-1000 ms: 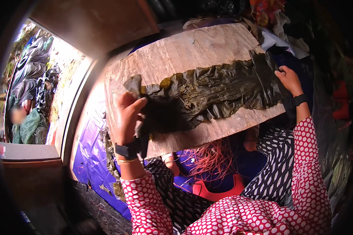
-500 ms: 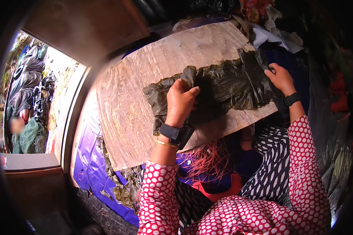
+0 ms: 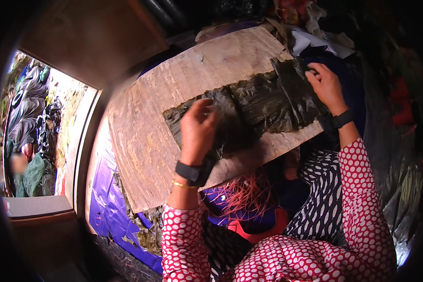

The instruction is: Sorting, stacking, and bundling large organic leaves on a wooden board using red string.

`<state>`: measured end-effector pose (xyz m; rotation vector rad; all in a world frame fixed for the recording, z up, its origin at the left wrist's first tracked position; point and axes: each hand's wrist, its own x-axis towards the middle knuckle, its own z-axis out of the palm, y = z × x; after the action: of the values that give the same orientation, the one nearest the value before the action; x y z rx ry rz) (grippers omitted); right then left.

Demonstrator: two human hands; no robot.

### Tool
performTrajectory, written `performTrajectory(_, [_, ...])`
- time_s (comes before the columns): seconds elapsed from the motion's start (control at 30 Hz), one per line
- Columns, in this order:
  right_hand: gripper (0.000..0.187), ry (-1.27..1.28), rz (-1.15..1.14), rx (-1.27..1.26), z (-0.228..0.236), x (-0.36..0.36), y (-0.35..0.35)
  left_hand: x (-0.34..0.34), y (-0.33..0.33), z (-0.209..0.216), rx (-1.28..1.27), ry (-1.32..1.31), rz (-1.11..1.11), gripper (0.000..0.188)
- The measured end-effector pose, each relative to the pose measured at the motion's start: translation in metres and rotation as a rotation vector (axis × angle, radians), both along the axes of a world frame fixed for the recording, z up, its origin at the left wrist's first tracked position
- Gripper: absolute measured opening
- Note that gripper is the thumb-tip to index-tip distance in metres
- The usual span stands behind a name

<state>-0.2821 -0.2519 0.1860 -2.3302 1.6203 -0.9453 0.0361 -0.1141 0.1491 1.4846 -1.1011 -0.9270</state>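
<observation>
A dark, wrinkled strip of leafy sheets (image 3: 261, 101), resembling dried seaweed, lies across a wooden board (image 3: 145, 141) in front of me. My left hand (image 3: 199, 129) is over the strip's left part, its fingers loosely bent and apart, a little blurred, with nothing visibly held. At the far right end, a narrower piece (image 3: 293, 89) overlaps the strip at an angle. Beside that piece is my right hand (image 3: 328, 89), thumb and fingers apart. Whether its fingertips touch the edge is hard to see.
Under the board's near edge sits a tangle of reddish strings (image 3: 249, 195) above a red rim (image 3: 263, 232). Purple plastic sheeting (image 3: 108, 207) spreads at the left, beside a door frame (image 3: 82, 141). White crumpled material (image 3: 310, 42) lies beyond the board's far right corner.
My left hand has let go of the raised fold and moved slightly left; that part now lies flatter. My right hand has shifted slightly, its fingers more apart. The whole view has also shifted slightly.
</observation>
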Motion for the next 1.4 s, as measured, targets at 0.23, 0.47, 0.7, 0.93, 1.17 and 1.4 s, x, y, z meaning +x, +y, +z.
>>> performTrajectory(0.23, [0.019,-0.013,0.729,-0.197,0.003,0.112,0.104,0.097,0.024,-0.009,0.349,-0.259,0.309,0.032])
performTrajectory(0.47, [0.031,0.190,0.847,-0.125,-0.027,0.180,0.153,0.100,0.019,-0.015,0.408,-0.176,0.202,0.025])
performTrajectory(0.7, [0.004,0.228,0.897,-0.236,-0.052,0.199,0.144,0.093,0.017,-0.005,0.360,0.001,0.256,0.027])
performTrajectory(0.93, [0.010,0.212,0.964,-0.155,-0.049,0.187,0.135,0.105,0.018,-0.015,0.377,-0.044,0.303,0.031])
performTrajectory(1.17, [0.013,0.178,0.943,-0.081,-0.046,0.175,0.133,0.088,0.017,-0.005,0.430,-0.211,0.273,0.037])
performTrajectory(1.4, [0.014,-0.025,0.822,-0.280,-0.005,0.144,0.086,0.083,0.038,0.003,0.459,-0.279,0.107,0.037])
